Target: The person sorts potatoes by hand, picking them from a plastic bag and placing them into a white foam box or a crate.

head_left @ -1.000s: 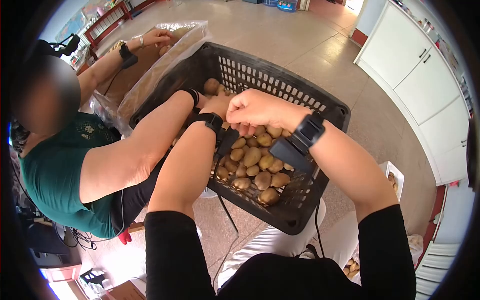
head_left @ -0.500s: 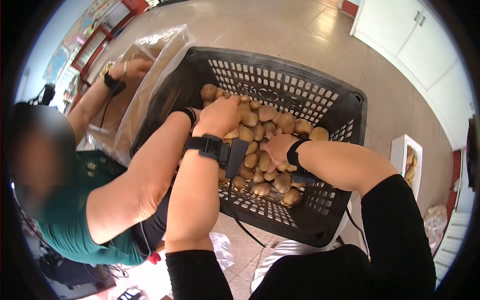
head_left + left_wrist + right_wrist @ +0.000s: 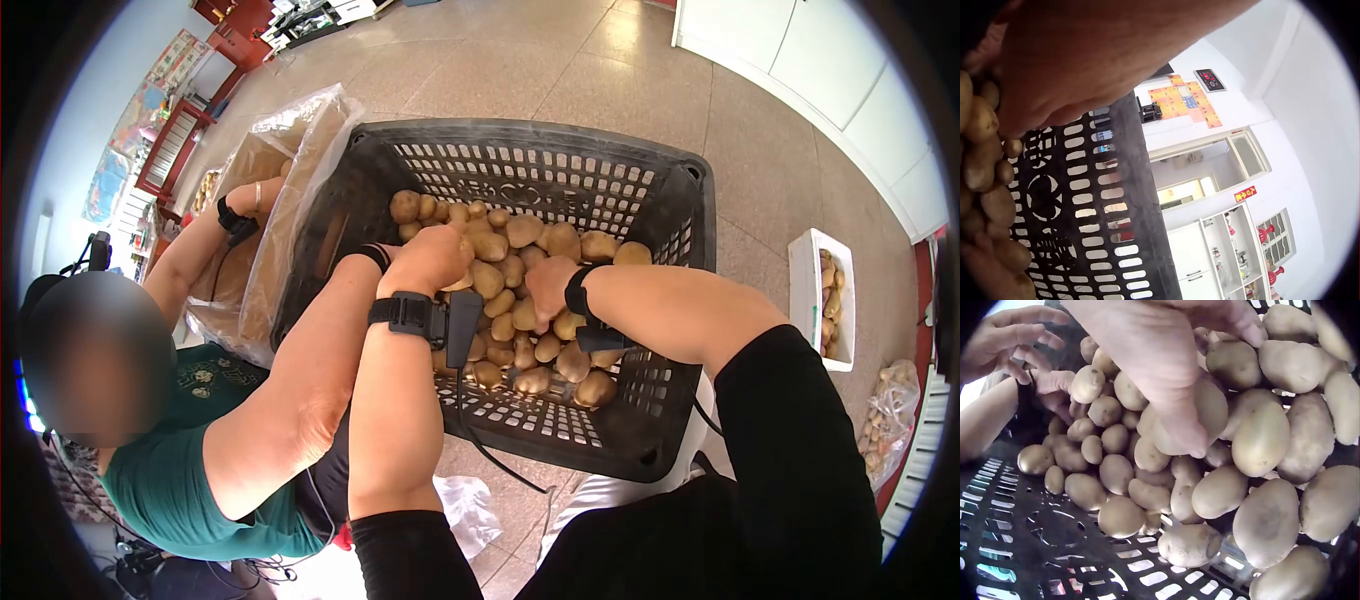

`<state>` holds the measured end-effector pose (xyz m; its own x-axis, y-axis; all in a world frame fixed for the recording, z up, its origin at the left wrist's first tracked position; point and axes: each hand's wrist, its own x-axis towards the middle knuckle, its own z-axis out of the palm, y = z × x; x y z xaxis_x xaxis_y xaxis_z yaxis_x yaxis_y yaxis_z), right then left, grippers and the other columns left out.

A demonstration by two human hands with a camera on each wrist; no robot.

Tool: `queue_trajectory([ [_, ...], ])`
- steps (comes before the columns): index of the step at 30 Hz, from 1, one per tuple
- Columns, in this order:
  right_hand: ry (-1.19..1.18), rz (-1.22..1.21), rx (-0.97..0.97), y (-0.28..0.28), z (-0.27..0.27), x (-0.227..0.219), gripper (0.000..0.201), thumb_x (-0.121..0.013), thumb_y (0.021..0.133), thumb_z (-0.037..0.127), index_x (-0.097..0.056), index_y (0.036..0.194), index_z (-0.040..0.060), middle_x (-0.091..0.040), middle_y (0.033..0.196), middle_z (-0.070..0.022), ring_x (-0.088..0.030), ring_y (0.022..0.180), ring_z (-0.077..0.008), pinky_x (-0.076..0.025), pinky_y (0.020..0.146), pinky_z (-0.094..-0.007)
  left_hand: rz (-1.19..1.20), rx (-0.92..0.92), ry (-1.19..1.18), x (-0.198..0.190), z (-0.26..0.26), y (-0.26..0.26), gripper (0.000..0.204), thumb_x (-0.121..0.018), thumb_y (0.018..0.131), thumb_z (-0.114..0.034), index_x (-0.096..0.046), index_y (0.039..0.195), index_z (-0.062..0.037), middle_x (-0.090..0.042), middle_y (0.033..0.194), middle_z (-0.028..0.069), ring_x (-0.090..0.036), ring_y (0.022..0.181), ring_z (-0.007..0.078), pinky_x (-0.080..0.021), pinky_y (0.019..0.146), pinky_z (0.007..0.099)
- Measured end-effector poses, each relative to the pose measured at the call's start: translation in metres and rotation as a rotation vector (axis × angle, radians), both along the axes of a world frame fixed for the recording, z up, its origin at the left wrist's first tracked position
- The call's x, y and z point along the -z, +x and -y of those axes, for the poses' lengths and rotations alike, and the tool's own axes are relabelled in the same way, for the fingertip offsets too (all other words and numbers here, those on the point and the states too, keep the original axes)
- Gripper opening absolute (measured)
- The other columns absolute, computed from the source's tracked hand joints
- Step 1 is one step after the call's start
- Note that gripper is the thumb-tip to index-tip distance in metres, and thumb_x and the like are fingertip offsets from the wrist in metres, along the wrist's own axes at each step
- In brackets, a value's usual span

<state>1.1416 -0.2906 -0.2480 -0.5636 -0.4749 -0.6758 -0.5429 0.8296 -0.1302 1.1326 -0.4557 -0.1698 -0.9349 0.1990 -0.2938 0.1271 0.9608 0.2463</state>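
A black slatted crate (image 3: 690,310) holds many brown and yellowish potatoes (image 3: 487,280). My right hand (image 3: 552,285) is down among them, toward the right of the pile. In the right wrist view it grips a pale potato (image 3: 1213,412), thumb lying across its near side and fingers on the far side. My left hand (image 3: 432,260) is low over the left part of the pile, fingertips pointing down and hidden beneath the hand; I cannot tell if it holds a potato. In the left wrist view the hand (image 3: 1066,69) is dark and close, beside several potatoes (image 3: 982,119).
At the left sits a person in a green shirt (image 3: 215,480), one arm (image 3: 310,370) reaching into the crate beside mine, the other in a plastic-lined cardboard box (image 3: 300,150). A white bin of potatoes (image 3: 845,310) and a plastic bag (image 3: 890,410) stand at the right.
Both hands were raised and close together over the crate; they have parted and come down. The right went right with spread fingers, which have now closed in around a potato.
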Motion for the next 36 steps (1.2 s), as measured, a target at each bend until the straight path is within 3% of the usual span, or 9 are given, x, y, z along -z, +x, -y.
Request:
queue_trajectory([
  [3, -0.044, 0.063, 0.046, -0.014, 0.0, -0.006, 0.064, -0.073, 0.054, 0.048, -0.065, 0.099, 0.0031, -0.062, 0.104, -0.0119, -0.06, 0.093, -0.0264, -0.05, 0.076, -0.036, 0.079, 0.058, 0.015, -0.005, -0.002, 0.004, 0.04, -0.054, 0.08, -0.022, -0.05, 0.118, -0.0079, -0.061, 0.097, 0.0198, -0.062, 0.084, 0.0298, -0.049, 0.07, 0.0386],
  [5, -0.314, 0.025, 0.159, -0.025, -0.003, -0.012, 0.06, -0.071, 0.053, 0.053, -0.065, 0.072, -0.0042, -0.063, 0.068, -0.0128, -0.061, 0.064, -0.0251, -0.049, 0.057, -0.0349, 0.056, 0.096, 0.026, -0.008, -0.006, 0.008, 0.043, -0.057, 0.077, -0.02, -0.05, 0.117, -0.0078, -0.06, 0.099, 0.0208, -0.06, 0.089, 0.0321, -0.048, 0.074, 0.0396],
  [11, -0.909, 0.29, 0.716, -0.042, -0.007, -0.022, 0.047, -0.072, 0.066, 0.038, -0.063, 0.087, -0.0029, -0.058, 0.061, -0.0064, -0.058, 0.059, -0.0144, -0.043, 0.048, -0.0264, -0.364, -0.069, -0.041, -0.005, 0.004, -0.008, 0.04, -0.058, 0.075, -0.019, -0.051, 0.111, -0.0036, -0.058, 0.101, 0.0235, -0.055, 0.095, 0.0382, -0.045, 0.081, 0.0431],
  [17, -1.38, 0.311, 0.864, -0.056, 0.012, -0.004, 0.033, -0.066, 0.079, 0.025, -0.06, 0.095, -0.0033, -0.06, 0.085, -0.0087, -0.057, 0.076, -0.0131, -0.049, 0.065, -0.0231, -0.196, -0.103, -0.068, -0.004, 0.008, -0.008, 0.039, -0.057, 0.079, -0.021, -0.05, 0.114, -0.0053, -0.055, 0.108, 0.0217, -0.053, 0.1, 0.0361, -0.044, 0.083, 0.0428],
  [19, -1.463, 0.029, 0.797, -0.064, 0.011, 0.001, 0.029, -0.064, 0.08, 0.022, -0.06, 0.094, -0.0031, -0.061, 0.091, -0.0099, -0.058, 0.083, -0.016, -0.048, 0.071, -0.0288, -0.195, -0.03, -0.096, 0.001, 0.011, -0.009, 0.042, -0.057, 0.077, -0.018, -0.05, 0.116, -0.0038, -0.058, 0.102, 0.025, -0.054, 0.1, 0.0367, -0.043, 0.084, 0.0426],
  [23, -0.958, -0.203, 0.43, -0.076, -0.005, 0.004, 0.028, -0.065, 0.072, 0.017, -0.062, 0.096, 0.0042, -0.064, 0.087, -0.0105, -0.061, 0.081, -0.0201, -0.047, 0.07, -0.0308, -0.197, -0.019, -0.076, -0.003, 0.011, -0.006, 0.042, -0.058, 0.077, -0.017, -0.05, 0.115, -0.0022, -0.058, 0.101, 0.025, -0.054, 0.099, 0.0376, -0.043, 0.085, 0.0421],
  [25, -1.006, -0.168, 0.408, -0.068, -0.007, 0.017, 0.025, -0.065, 0.065, 0.018, -0.065, 0.087, 0.0062, -0.063, 0.076, -0.0146, -0.062, 0.074, -0.0292, -0.049, 0.068, -0.0356, -0.163, -0.04, -0.087, -0.003, 0.011, -0.008, 0.041, -0.056, 0.079, -0.018, -0.05, 0.116, -0.0044, -0.056, 0.106, 0.0215, -0.052, 0.103, 0.0352, -0.043, 0.086, 0.0419],
  [31, -0.241, -0.115, -0.216, -0.004, -0.012, -0.003, 0.045, -0.074, 0.061, 0.023, -0.061, 0.101, 0.0051, -0.062, 0.096, -0.0122, -0.058, 0.093, -0.0272, -0.047, 0.079, -0.0382, -0.105, -0.09, -0.109, -0.005, 0.011, -0.006, 0.04, -0.054, 0.081, -0.018, -0.049, 0.119, -0.0074, -0.054, 0.111, 0.0179, -0.05, 0.107, 0.032, -0.043, 0.088, 0.0414],
  [36, -0.376, -0.17, -0.208, 0.013, -0.003, 0.071, 0.039, -0.068, 0.066, 0.01, -0.058, 0.103, 0.0004, -0.062, 0.092, -0.0157, -0.06, 0.088, -0.0316, -0.049, 0.071, -0.0411, -0.131, -0.108, -0.115, -0.006, 0.014, -0.005, 0.037, -0.053, 0.081, -0.019, -0.05, 0.116, -0.0073, -0.056, 0.11, 0.0179, -0.052, 0.105, 0.0318, -0.043, 0.087, 0.0417],
])
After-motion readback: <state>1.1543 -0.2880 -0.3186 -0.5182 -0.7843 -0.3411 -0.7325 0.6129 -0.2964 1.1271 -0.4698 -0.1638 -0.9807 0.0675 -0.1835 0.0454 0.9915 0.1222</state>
